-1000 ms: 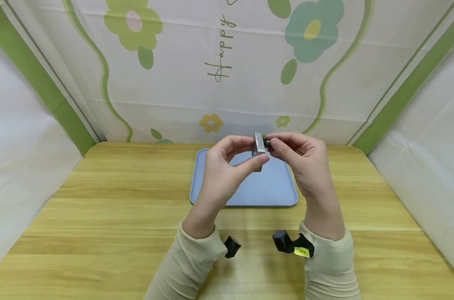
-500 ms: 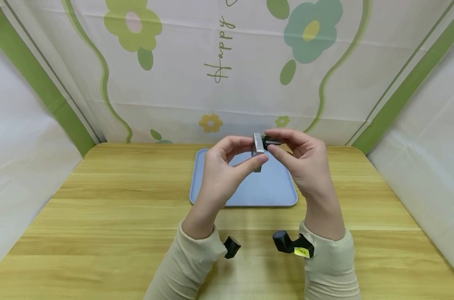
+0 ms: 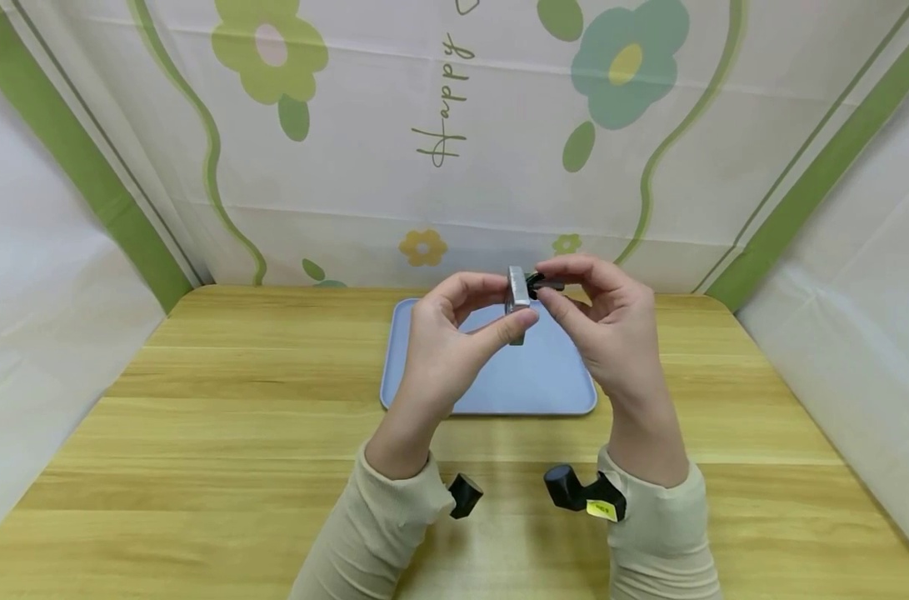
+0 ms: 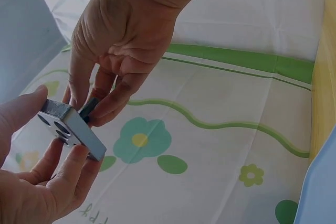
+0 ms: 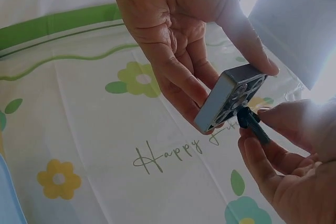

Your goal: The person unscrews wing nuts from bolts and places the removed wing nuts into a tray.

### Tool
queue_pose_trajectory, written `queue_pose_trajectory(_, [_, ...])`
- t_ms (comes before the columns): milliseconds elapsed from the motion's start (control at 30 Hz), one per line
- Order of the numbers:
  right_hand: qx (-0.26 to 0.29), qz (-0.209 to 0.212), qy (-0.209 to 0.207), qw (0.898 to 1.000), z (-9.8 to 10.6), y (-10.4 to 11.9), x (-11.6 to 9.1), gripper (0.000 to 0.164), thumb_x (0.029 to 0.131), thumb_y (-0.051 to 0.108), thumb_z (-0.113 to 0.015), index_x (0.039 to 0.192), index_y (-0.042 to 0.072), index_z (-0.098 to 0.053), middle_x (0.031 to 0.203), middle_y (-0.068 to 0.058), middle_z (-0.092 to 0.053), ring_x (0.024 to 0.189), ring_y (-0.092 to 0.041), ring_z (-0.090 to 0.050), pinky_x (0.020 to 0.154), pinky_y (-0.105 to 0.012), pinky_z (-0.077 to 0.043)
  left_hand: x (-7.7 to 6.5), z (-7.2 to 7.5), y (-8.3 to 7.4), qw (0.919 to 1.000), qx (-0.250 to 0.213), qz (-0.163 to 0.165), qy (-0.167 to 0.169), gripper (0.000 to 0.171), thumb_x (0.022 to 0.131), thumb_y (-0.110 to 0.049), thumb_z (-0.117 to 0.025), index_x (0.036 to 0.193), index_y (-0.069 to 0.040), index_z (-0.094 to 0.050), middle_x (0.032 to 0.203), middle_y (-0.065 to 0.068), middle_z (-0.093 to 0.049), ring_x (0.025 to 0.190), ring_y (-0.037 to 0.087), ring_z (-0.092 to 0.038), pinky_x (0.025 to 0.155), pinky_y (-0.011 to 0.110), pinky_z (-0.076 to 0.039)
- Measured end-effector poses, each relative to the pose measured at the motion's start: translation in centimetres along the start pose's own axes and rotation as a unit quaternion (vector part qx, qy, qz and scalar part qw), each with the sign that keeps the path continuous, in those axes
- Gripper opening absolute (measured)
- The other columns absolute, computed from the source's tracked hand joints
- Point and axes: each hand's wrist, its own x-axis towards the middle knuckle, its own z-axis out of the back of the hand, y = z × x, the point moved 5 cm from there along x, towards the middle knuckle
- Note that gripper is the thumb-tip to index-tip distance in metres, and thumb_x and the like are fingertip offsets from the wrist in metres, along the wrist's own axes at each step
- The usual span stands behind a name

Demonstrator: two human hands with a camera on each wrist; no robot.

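Note:
My left hand (image 3: pixel 448 337) grips a small silver metal block (image 3: pixel 519 287) between thumb and fingers, in the air over the blue tray. In the right wrist view the block's recessed face (image 5: pixel 242 92) shows several round holes. A dark threaded bolt (image 5: pixel 258 131) with a black nut or collar (image 5: pixel 243 116) at its inner end stands out from that face. My right hand (image 3: pixel 615 321) pinches around the collar with thumb and fingertips. The left wrist view shows the block's other face (image 4: pixel 61 128), also with holes; there the bolt (image 4: pixel 88 107) is partly hidden behind the block.
A light blue tray (image 3: pixel 529 379) lies on the wooden table (image 3: pixel 237 433) beneath the hands. A floral curtain (image 3: pixel 349 167) hangs along the table's far edge, with white sheets at both sides. Black wrist cameras (image 3: pixel 564 487) sit at the cuffs.
The right fingers have shifted and spread a little around the bolt, so more of its shaft shows in the head view. The left hand and the block have stayed almost still.

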Motion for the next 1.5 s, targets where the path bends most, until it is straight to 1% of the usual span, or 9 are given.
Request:
queue_pose_trajectory(100, [0.006, -0.031, -0.032, 0.999, 0.4, -0.1, 0.0, 0.016, 0.090, -0.009, -0.065, 0.101, 0.000, -0.073, 0.096, -0.001, -0.072, 0.090, -0.016, -0.065, 0.074, -0.018, -0.059, 0.0, 0.0, 0.1, 1.0000, -0.001, 0.002, -0.003, 0.032, 0.082, -0.003, -0.080, 0.111, -0.001, -0.066, 0.114, 0.014, -0.069, 0.109, 0.019, -0.066, 0.090, 0.033, -0.062])
queue_pose_trajectory(200, [0.002, -0.081, -0.061, 0.995, 0.7, -0.4, -0.1, 0.012, 0.094, 0.000, -0.064, 0.098, 0.005, -0.074, 0.090, 0.001, -0.072, 0.082, -0.014, -0.067, 0.072, -0.019, -0.059, 0.0, 0.1, 0.1, 1.0000, -0.001, 0.003, -0.004, 0.032, 0.082, -0.003, -0.080, 0.111, -0.001, -0.066, 0.114, 0.014, -0.069, 0.109, 0.019, -0.066, 0.089, 0.033, -0.062])
queue_pose_trajectory(267, [0.002, -0.111, -0.069, 0.991, 0.7, -0.6, -0.1, 0.013, 0.096, 0.004, -0.063, 0.095, 0.010, -0.075, 0.083, 0.001, -0.070, 0.074, -0.013, -0.067, 0.067, -0.020, -0.060, 0.0, 0.0, 0.1, 1.0000, -0.001, 0.004, -0.003, 0.032, 0.082, -0.003, -0.080, 0.111, -0.001, -0.066, 0.114, 0.014, -0.069, 0.109, 0.019, -0.066, 0.090, 0.033, -0.062])
queue_pose_trajectory(367, [0.003, -0.133, -0.070, 0.989, 0.6, -0.9, -0.1, 0.018, 0.098, 0.005, -0.061, 0.091, 0.014, -0.074, 0.073, 0.002, -0.067, 0.066, -0.012, -0.063, 0.059, -0.020, -0.057, 0.0, 0.0, 0.1, 1.0000, -0.001, 0.004, -0.003, 0.032, 0.082, -0.004, -0.080, 0.111, -0.001, -0.066, 0.114, 0.013, -0.069, 0.109, 0.019, -0.066, 0.089, 0.033, -0.062])
queue_pose_trajectory(467, [0.011, -0.137, -0.066, 0.988, 0.4, -1.0, -0.1, 0.021, 0.099, 0.006, -0.059, 0.089, 0.015, -0.074, 0.066, 0.002, -0.063, 0.061, -0.010, -0.059, 0.054, -0.020, -0.054, 0.0, -0.1, 0.1, 1.0000, -0.002, 0.002, -0.002, 0.032, 0.082, -0.003, -0.080, 0.110, -0.001, -0.066, 0.114, 0.013, -0.069, 0.109, 0.019, -0.066, 0.089, 0.033, -0.062])
queue_pose_trajectory(567, [0.017, -0.136, -0.066, 0.988, 0.2, -1.0, -0.1, 0.023, 0.100, 0.004, -0.057, 0.088, 0.016, -0.074, 0.064, 0.003, -0.063, 0.059, -0.009, -0.058, 0.053, -0.019, -0.052, -0.1, -0.2, -0.1, 1.0000, -0.005, 0.001, 0.002, 0.031, 0.082, -0.003, -0.080, 0.110, -0.001, -0.066, 0.114, 0.014, -0.069, 0.110, 0.019, -0.066, 0.090, 0.032, -0.062])
queue_pose_trajectory(1100, [0.018, -0.136, -0.068, 0.988, 0.1, -1.0, -0.1, 0.023, 0.097, 0.001, -0.061, 0.081, 0.013, -0.074, 0.066, 0.003, -0.066, 0.059, -0.010, -0.060, 0.052, -0.019, -0.051, -0.2, -0.6, -0.2, 0.9999, -0.007, -0.003, 0.009, 0.031, 0.082, -0.001, -0.080, 0.110, 0.001, -0.066, 0.113, 0.014, -0.068, 0.109, 0.020, -0.065, 0.089, 0.032, -0.062])
queue_pose_trajectory(1267, [0.016, -0.135, -0.060, 0.989, 0.1, -1.0, -0.1, 0.023, 0.096, 0.001, -0.061, 0.083, 0.014, -0.074, 0.069, 0.003, -0.068, 0.060, -0.010, -0.063, 0.055, -0.020, -0.054, -0.2, -0.5, -0.1, 1.0000, -0.003, -0.004, 0.007, 0.031, 0.082, -0.001, -0.080, 0.110, 0.001, -0.066, 0.113, 0.015, -0.068, 0.110, 0.020, -0.065, 0.090, 0.032, -0.062])
queue_pose_trajectory(1500, [0.010, -0.143, -0.040, 0.989, 0.2, -1.0, -0.1, 0.021, 0.097, 0.004, -0.062, 0.085, 0.015, -0.076, 0.077, 0.003, -0.072, 0.069, -0.010, -0.066, 0.062, -0.021, -0.058, -0.1, -0.4, 0.0, 1.0000, 0.001, -0.007, 0.005, 0.032, 0.082, -0.001, -0.080, 0.110, 0.001, -0.066, 0.114, 0.015, -0.068, 0.110, 0.020, -0.065, 0.090, 0.031, -0.061])
